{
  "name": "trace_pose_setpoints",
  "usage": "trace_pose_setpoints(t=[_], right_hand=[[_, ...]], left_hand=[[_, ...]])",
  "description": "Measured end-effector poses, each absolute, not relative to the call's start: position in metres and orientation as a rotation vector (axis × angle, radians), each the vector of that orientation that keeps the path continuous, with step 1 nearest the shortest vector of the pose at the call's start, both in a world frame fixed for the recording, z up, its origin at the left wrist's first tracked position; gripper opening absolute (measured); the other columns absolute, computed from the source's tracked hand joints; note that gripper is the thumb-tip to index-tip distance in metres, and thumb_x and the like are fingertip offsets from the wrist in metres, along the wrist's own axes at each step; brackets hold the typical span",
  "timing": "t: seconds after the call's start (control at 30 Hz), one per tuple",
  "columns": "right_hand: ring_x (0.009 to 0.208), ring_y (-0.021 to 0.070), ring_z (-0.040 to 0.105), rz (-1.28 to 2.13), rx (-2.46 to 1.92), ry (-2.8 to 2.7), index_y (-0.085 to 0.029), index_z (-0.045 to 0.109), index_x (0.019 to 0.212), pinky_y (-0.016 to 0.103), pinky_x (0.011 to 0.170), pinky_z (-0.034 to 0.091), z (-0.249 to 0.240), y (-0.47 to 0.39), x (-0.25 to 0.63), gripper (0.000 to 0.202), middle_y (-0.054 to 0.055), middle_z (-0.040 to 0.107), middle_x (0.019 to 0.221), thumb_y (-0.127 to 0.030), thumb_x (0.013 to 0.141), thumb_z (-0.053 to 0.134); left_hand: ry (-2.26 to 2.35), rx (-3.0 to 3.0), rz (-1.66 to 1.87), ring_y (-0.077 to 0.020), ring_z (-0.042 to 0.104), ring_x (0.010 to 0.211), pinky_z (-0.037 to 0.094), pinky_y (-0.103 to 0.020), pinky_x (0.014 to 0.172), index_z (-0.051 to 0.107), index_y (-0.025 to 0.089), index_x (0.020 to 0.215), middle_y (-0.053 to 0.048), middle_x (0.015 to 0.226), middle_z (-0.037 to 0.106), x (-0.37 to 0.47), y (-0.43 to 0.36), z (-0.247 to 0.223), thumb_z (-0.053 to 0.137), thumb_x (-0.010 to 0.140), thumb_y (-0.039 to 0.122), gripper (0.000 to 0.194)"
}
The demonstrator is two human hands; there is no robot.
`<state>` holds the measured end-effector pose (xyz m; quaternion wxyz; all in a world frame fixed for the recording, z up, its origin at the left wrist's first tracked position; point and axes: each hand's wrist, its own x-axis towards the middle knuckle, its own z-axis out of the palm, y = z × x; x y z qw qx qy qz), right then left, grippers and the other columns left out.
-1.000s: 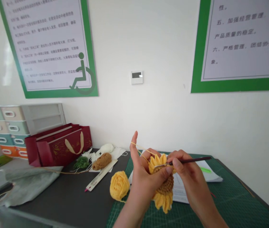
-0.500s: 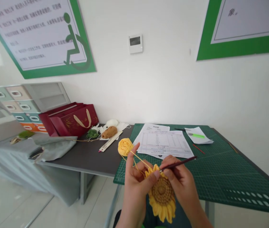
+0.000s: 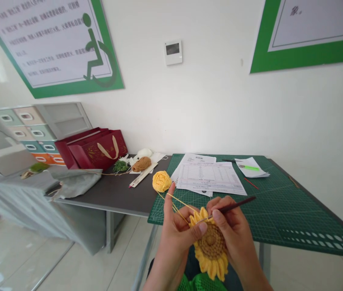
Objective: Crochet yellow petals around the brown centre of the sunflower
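Note:
A crocheted sunflower [image 3: 210, 242], with a brown centre and yellow petals, is pinched at its upper left edge by my left hand [image 3: 179, 228]. Yellow yarn [image 3: 180, 199] runs over the raised left index finger to the flower. My right hand [image 3: 230, 220] grips a crochet hook [image 3: 236, 203] with a dark handle; its thin metal shaft lies across the top petals. Behind the left hand, the yellow yarn ball [image 3: 161, 181] rests at the left edge of the green cutting mat [image 3: 280, 202]. Some of the flower's right side is hidden by the right hand.
Printed papers [image 3: 210, 178] lie on the mat, with a bright green pen [image 3: 249, 167] and a red stick [image 3: 251, 183] to their right. Leftward on the dark table are brown yarn [image 3: 141, 164], green yarn [image 3: 120, 166], a ruler-like strip [image 3: 143, 175] and a maroon gift bag [image 3: 95, 149].
The flower and both hands have shifted slightly right in view. The hook's shaft now shows lying across the petals, pointing left, where before its tip was near the left thumb. The view has tilted slightly.

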<state>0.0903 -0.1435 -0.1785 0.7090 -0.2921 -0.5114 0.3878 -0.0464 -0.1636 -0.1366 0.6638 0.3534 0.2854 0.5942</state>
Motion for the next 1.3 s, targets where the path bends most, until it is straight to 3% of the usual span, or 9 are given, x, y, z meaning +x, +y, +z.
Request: trace_pose_setpoints(t=[0.13, 0.23, 0.33, 0.5, 0.6, 0.77, 0.93, 1.17, 1.3], right_hand=[[0.072, 0.0148, 0.065, 0.816, -0.566, -1.184, -0.027, 0.06, 0.088, 0.027, 0.064, 0.056, -0.181, -0.143, 0.093, 0.016, -0.002, 0.065, 0.082, -0.039, 0.097, 0.065], [0.079, 0.0133, 0.067, 0.663, -0.542, -1.184, -0.028, 0.065, 0.092, 0.025, 0.072, 0.057, -0.182, -0.146, 0.092, 0.006, -0.002, 0.067, 0.084, -0.028, 0.097, 0.065], [0.087, 0.0123, 0.068, 0.521, -0.543, -1.183, -0.027, 0.069, 0.095, 0.024, 0.08, 0.056, -0.181, -0.153, 0.088, 0.013, -0.002, 0.07, 0.089, -0.016, 0.097, 0.063], [0.088, 0.013, 0.068, 0.439, -0.539, -1.186, -0.027, 0.067, 0.1, 0.026, 0.077, 0.056, -0.177, -0.16, 0.087, 0.017, -0.002, 0.07, 0.09, -0.013, 0.098, 0.059], [0.087, 0.0158, 0.067, 0.446, -0.532, -1.212, -0.027, 0.067, 0.099, 0.03, 0.075, 0.056, -0.177, -0.16, 0.09, 0.012, -0.001, 0.07, 0.09, -0.018, 0.099, 0.06], [0.107, 0.0242, 0.059, 0.398, -0.529, -1.227, -0.03, 0.076, 0.092, 0.043, 0.093, 0.049, -0.183, -0.165, 0.097, 0.007, 0.004, 0.07, 0.105, -0.024, 0.092, 0.072], [0.101, 0.023, 0.058, 0.532, -0.456, -1.127, -0.035, 0.075, 0.089, 0.043, 0.084, 0.052, -0.183, -0.175, 0.094, 0.003, 0.004, 0.063, 0.112, -0.036, 0.091, 0.074], [0.084, 0.0197, 0.053, 0.69, -0.359, -0.891, -0.033, 0.068, 0.078, 0.037, 0.078, 0.052, -0.169, -0.18, 0.079, 0.021, -0.002, 0.047, 0.076, -0.049, 0.084, 0.079], [0.078, 0.0189, 0.054, 0.756, -0.345, -0.813, -0.033, 0.065, 0.085, 0.038, 0.08, 0.052, -0.165, -0.186, 0.071, 0.019, -0.003, 0.05, 0.068, -0.048, 0.089, 0.075]], left_hand=[[0.606, 0.791, 1.331, -0.0141, 0.065, 0.073, 0.049, -0.027, 0.074, -0.002, 0.032, 0.165, 0.002, 0.081, 0.072, -0.045, -0.165, -0.138, 0.091, 0.07, 0.008, 0.135], [0.598, 0.746, 1.356, -0.0134, 0.065, 0.072, 0.049, -0.027, 0.074, 0.001, 0.035, 0.164, 0.004, 0.08, 0.07, -0.041, -0.167, -0.141, 0.092, 0.068, 0.008, 0.136], [0.61, 0.735, 1.37, -0.0146, 0.067, 0.074, 0.05, -0.028, 0.076, 0.004, 0.036, 0.164, 0.003, 0.081, 0.07, -0.038, -0.17, -0.14, 0.093, 0.068, 0.01, 0.133], [0.595, 0.725, 1.342, -0.0136, 0.065, 0.072, 0.05, -0.027, 0.074, 0.011, 0.036, 0.163, 0.003, 0.081, 0.07, -0.036, -0.173, -0.134, 0.092, 0.066, 0.008, 0.13], [0.616, 0.707, 1.389, -0.0129, 0.065, 0.073, 0.05, -0.025, 0.075, 0.021, 0.033, 0.16, 0.004, 0.081, 0.07, -0.032, -0.175, -0.134, 0.092, 0.065, 0.007, 0.121], [0.632, 0.895, 1.618, -0.0141, 0.062, 0.072, 0.052, -0.026, 0.071, 0.031, 0.036, 0.152, 0.006, 0.077, 0.069, -0.025, -0.18, -0.135, 0.087, 0.075, 0.007, 0.1], [0.553, 1.219, 1.82, -0.0187, 0.063, 0.082, 0.054, -0.035, 0.081, 0.048, 0.039, 0.14, 0.002, 0.079, 0.074, -0.023, -0.187, -0.135, 0.081, 0.084, 0.008, 0.072], [0.501, 1.323, 1.851, -0.0198, 0.062, 0.082, 0.053, -0.037, 0.081, 0.049, 0.045, 0.139, 0.002, 0.082, 0.073, -0.019, -0.195, -0.133, 0.077, 0.086, 0.006, 0.071], [0.437, 1.087, 1.736, -0.0178, 0.06, 0.081, 0.053, -0.035, 0.081, 0.046, 0.043, 0.14, 0.004, 0.078, 0.068, -0.014, -0.195, -0.131, 0.085, 0.08, 0.008, 0.08]])
